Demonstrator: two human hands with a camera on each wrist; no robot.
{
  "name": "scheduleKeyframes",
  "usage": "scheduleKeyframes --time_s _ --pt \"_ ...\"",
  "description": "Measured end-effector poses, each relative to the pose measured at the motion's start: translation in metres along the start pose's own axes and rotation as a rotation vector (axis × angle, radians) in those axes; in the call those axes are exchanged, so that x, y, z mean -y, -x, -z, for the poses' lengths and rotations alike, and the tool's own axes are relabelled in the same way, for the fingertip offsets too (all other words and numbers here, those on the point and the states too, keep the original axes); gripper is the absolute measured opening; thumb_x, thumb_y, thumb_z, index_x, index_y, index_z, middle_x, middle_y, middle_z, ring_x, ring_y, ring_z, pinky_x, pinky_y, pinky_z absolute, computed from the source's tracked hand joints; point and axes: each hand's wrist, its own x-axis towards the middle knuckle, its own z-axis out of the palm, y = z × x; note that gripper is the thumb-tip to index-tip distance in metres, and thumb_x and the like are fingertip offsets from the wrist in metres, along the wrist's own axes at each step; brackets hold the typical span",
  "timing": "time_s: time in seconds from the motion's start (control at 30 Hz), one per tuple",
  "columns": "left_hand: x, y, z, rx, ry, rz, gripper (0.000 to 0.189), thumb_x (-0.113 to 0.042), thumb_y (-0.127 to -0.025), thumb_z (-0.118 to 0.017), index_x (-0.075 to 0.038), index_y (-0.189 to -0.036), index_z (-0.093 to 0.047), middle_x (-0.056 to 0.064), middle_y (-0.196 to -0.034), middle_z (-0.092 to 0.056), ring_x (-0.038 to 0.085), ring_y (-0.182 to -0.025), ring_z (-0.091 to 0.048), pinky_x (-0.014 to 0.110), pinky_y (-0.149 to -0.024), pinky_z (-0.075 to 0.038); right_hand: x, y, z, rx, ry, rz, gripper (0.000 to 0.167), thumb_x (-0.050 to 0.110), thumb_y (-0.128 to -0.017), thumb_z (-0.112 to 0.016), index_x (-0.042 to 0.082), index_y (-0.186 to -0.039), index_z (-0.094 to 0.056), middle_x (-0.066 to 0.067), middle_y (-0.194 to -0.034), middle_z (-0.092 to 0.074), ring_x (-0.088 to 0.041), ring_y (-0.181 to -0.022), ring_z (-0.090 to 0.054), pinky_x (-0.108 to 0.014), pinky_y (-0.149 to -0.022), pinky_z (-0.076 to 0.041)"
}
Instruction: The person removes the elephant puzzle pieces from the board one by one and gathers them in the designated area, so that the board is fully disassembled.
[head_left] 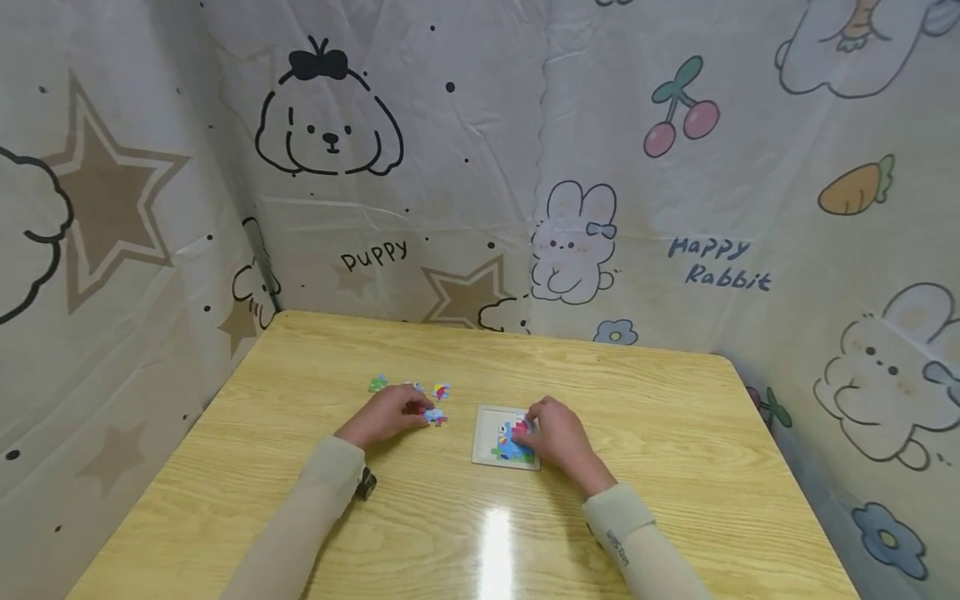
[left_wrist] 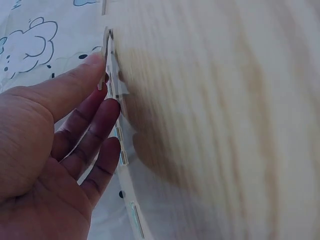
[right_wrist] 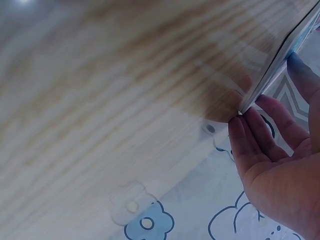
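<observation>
My left hand pinches a thin jigsaw piece between thumb and forefinger, one side tipped up from the table; its other fingers are loosely bent. A blue and pink piece shows at those fingertips in the head view. My right hand holds the right side of a square puzzle tray, thumb over its face and fingers at its edge. Joined blue, pink and green pieces fill the tray's right part, partly hidden by the hand. The right wrist view catches the tray edge-on, with fingertips along its rim.
Beyond the left hand lie loose pieces: a green one, a red and yellow one, and another partly hidden between them. The wooden table meets a printed cloth at its back and sides.
</observation>
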Motion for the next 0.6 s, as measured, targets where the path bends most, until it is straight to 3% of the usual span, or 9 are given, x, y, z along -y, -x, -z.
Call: scheduleKeyframes --time_s 0.27,0.6 --pt "-0.0016 -0.0011 0.0 0.03 -0.069 -0.111 0.018 -0.008 -0.093 -0.077 -0.006 -0.111 -0.078 0.004 -0.106 -0.075 0.016 -0.095 -0.066 0.03 -0.085 -0.056 0.0011 0.0004 0.0005 -0.003 0.006 0.001 0.043 0.038 -0.084 -0.088 0.004 -0.107 -0.076 -0.011 -0.115 -0.068 -0.026 -0.102 -0.064 -0.046 -0.098 -0.056" --pt "-0.001 -0.0008 0.0005 0.032 -0.109 -0.125 0.02 -0.007 -0.094 -0.076 -0.007 -0.113 -0.078 0.003 -0.108 -0.076 0.015 -0.097 -0.065 0.031 -0.086 -0.056 0.0007 0.0001 -0.0002 -0.007 0.005 0.006 0.044 0.038 -0.083 -0.088 0.003 -0.107 -0.076 -0.011 -0.114 -0.068 -0.027 -0.103 -0.065 -0.046 -0.099 -0.055"
